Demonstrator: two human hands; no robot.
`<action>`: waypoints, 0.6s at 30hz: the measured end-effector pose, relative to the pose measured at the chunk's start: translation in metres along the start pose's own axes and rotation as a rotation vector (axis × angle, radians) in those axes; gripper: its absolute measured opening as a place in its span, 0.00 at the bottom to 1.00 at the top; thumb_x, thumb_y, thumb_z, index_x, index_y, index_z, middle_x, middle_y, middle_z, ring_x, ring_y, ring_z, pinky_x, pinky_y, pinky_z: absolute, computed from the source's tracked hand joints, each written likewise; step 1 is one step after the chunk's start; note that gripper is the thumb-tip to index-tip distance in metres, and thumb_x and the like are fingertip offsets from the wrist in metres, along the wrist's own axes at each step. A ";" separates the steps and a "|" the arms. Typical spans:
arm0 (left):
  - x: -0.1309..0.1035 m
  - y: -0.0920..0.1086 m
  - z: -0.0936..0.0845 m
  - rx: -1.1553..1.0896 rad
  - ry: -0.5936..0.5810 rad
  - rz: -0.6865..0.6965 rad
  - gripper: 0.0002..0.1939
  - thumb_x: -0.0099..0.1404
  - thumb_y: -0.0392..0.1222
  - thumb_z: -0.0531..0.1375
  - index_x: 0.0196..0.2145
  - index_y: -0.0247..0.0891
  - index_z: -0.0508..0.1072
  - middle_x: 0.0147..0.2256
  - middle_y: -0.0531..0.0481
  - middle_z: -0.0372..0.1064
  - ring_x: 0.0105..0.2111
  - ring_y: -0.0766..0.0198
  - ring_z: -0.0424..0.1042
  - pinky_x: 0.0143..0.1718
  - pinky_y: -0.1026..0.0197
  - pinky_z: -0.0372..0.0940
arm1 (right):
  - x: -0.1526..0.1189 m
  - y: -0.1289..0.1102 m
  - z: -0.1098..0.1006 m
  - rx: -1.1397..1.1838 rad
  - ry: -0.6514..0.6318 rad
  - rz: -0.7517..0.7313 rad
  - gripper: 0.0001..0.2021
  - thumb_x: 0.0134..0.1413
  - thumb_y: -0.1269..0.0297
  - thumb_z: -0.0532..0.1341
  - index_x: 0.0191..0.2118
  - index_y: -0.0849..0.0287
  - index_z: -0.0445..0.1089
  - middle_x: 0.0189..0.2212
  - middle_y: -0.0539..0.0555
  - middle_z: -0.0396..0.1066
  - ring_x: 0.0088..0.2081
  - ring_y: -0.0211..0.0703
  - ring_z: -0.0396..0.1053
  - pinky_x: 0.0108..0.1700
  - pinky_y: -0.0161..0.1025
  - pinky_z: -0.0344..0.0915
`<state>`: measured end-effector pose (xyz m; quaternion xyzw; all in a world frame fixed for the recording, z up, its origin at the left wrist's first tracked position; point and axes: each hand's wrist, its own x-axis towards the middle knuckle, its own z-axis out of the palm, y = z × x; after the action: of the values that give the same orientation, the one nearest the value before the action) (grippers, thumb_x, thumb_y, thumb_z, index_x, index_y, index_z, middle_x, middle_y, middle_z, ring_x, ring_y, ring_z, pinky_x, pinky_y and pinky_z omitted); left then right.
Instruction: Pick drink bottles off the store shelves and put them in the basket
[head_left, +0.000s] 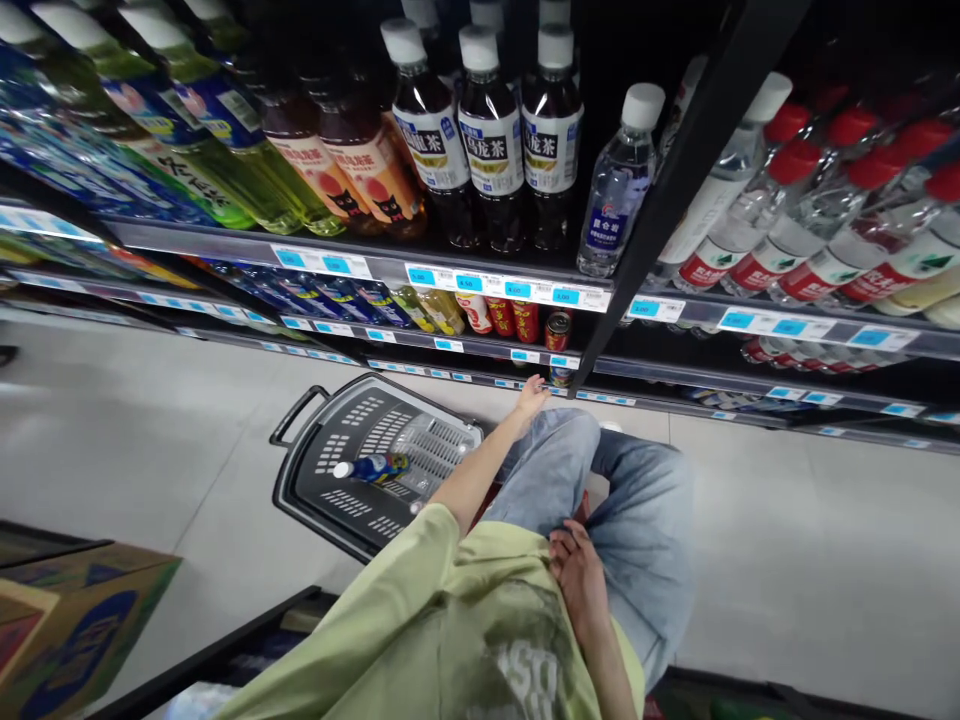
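Observation:
My left hand (532, 397) reaches forward past my knee to the lowest shelf edge, close to a can on the bottom shelf. Its fingers look apart and nothing shows in them. My right hand (580, 570) rests on my lap at the shirt's hem, its fingers curled; whether they hold anything is hidden. To the left, a grey shopping basket (352, 515) stands on the floor with one blue-labelled, white-capped bottle (375, 468) lying in it. A dark can (557, 332) with a red band stands on the shelf above my left hand.
Dark-tea bottles (491, 150) and a clear water bottle (619, 185) stand on the upper shelf (517, 290). Red-capped bottles (795, 245) are at the right beyond a black post (675, 150). A cardboard box (82, 630) sits at the lower left.

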<state>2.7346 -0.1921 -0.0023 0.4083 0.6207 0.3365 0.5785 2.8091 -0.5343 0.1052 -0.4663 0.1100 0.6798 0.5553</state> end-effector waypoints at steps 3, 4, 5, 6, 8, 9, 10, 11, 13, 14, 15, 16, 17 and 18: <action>0.020 0.007 0.009 -0.096 0.001 0.017 0.33 0.62 0.38 0.73 0.63 0.35 0.73 0.66 0.28 0.71 0.65 0.44 0.71 0.67 0.42 0.67 | 0.005 0.004 0.000 -0.020 0.015 0.013 0.26 0.46 0.48 0.80 0.46 0.50 0.72 0.34 0.49 0.80 0.29 0.42 0.75 0.26 0.34 0.63; 0.026 0.008 0.013 -0.123 0.002 0.018 0.32 0.61 0.38 0.73 0.61 0.36 0.74 0.66 0.29 0.71 0.65 0.43 0.71 0.67 0.42 0.67 | 0.006 0.005 0.000 -0.031 0.016 0.019 0.26 0.46 0.48 0.80 0.46 0.50 0.71 0.34 0.48 0.80 0.29 0.42 0.75 0.26 0.34 0.63; 0.032 0.008 0.018 -0.147 0.003 0.015 0.30 0.60 0.37 0.73 0.60 0.38 0.74 0.66 0.31 0.72 0.65 0.43 0.71 0.66 0.41 0.69 | 0.007 0.006 0.000 -0.045 0.020 0.018 0.26 0.47 0.47 0.79 0.46 0.49 0.71 0.34 0.48 0.80 0.29 0.42 0.75 0.26 0.34 0.64; 0.037 0.007 0.024 -0.170 0.005 0.010 0.29 0.60 0.36 0.73 0.58 0.39 0.75 0.64 0.32 0.73 0.65 0.43 0.72 0.64 0.42 0.70 | 0.008 0.007 0.000 -0.061 0.028 0.010 0.25 0.47 0.47 0.79 0.45 0.49 0.71 0.34 0.48 0.80 0.29 0.42 0.75 0.26 0.34 0.65; 0.047 0.003 0.038 -0.209 0.008 0.003 0.28 0.58 0.35 0.72 0.57 0.41 0.75 0.60 0.36 0.77 0.62 0.46 0.75 0.62 0.44 0.72 | 0.009 0.009 0.002 -0.104 0.060 -0.011 0.23 0.49 0.47 0.78 0.42 0.50 0.71 0.31 0.47 0.79 0.27 0.40 0.73 0.25 0.34 0.64; 0.051 0.001 0.044 -0.224 0.010 0.001 0.28 0.58 0.34 0.72 0.56 0.40 0.75 0.57 0.37 0.79 0.60 0.48 0.77 0.61 0.44 0.73 | 0.009 0.010 0.004 -0.125 0.079 -0.019 0.22 0.48 0.47 0.78 0.40 0.50 0.71 0.30 0.47 0.78 0.26 0.40 0.72 0.24 0.34 0.63; 0.056 -0.002 0.051 -0.237 0.012 0.001 0.28 0.57 0.34 0.72 0.56 0.39 0.75 0.54 0.38 0.80 0.58 0.49 0.78 0.61 0.44 0.73 | 0.010 0.010 0.006 -0.143 0.096 -0.027 0.22 0.48 0.46 0.79 0.38 0.50 0.70 0.29 0.47 0.77 0.25 0.40 0.70 0.22 0.35 0.61; 0.060 -0.004 0.057 -0.247 0.016 0.001 0.28 0.57 0.34 0.72 0.55 0.38 0.74 0.51 0.39 0.82 0.55 0.50 0.79 0.61 0.44 0.73 | 0.011 0.011 0.007 -0.157 0.109 -0.035 0.22 0.47 0.45 0.79 0.36 0.50 0.70 0.28 0.47 0.76 0.23 0.40 0.69 0.21 0.35 0.60; 0.069 -0.008 0.065 -0.255 0.018 0.004 0.24 0.56 0.33 0.72 0.50 0.35 0.75 0.45 0.41 0.83 0.51 0.52 0.81 0.62 0.44 0.73 | 0.013 0.011 0.010 -0.170 0.130 -0.047 0.24 0.46 0.42 0.79 0.33 0.50 0.69 0.27 0.47 0.76 0.22 0.40 0.67 0.19 0.35 0.58; 0.072 -0.009 0.068 -0.255 0.016 0.006 0.21 0.56 0.33 0.72 0.48 0.35 0.76 0.44 0.42 0.83 0.50 0.52 0.81 0.62 0.43 0.72 | 0.014 0.011 0.012 -0.171 0.136 -0.050 0.24 0.45 0.41 0.79 0.33 0.49 0.68 0.28 0.47 0.76 0.22 0.41 0.67 0.19 0.36 0.57; 0.076 -0.011 0.070 -0.251 0.013 0.010 0.19 0.55 0.33 0.72 0.45 0.35 0.76 0.43 0.42 0.83 0.49 0.52 0.81 0.63 0.43 0.72 | 0.015 0.011 0.013 -0.172 0.142 -0.049 0.24 0.45 0.41 0.79 0.33 0.49 0.68 0.28 0.46 0.76 0.22 0.41 0.67 0.18 0.36 0.57; 0.080 -0.012 0.070 -0.246 0.010 0.014 0.17 0.55 0.33 0.72 0.43 0.35 0.76 0.42 0.42 0.83 0.48 0.52 0.82 0.63 0.42 0.72 | 0.016 0.011 0.014 -0.170 0.145 -0.044 0.24 0.45 0.41 0.79 0.33 0.48 0.68 0.27 0.46 0.76 0.22 0.41 0.67 0.18 0.36 0.56; 0.083 -0.012 0.071 -0.239 0.009 0.021 0.16 0.55 0.33 0.73 0.41 0.35 0.76 0.42 0.42 0.83 0.48 0.52 0.82 0.63 0.42 0.72 | 0.016 0.011 0.015 -0.164 0.149 -0.038 0.24 0.46 0.41 0.79 0.33 0.48 0.68 0.27 0.46 0.76 0.22 0.41 0.67 0.18 0.35 0.56; 0.086 -0.013 0.071 -0.231 0.009 0.029 0.15 0.55 0.33 0.73 0.40 0.35 0.77 0.42 0.42 0.83 0.48 0.51 0.81 0.63 0.41 0.72 | 0.016 0.011 0.015 -0.156 0.153 -0.034 0.24 0.46 0.42 0.79 0.33 0.48 0.68 0.27 0.47 0.76 0.22 0.41 0.67 0.18 0.35 0.55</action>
<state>2.8036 -0.1246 -0.0594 0.3464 0.5746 0.4157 0.6141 2.7930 -0.5179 0.0976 -0.5603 0.0909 0.6394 0.5187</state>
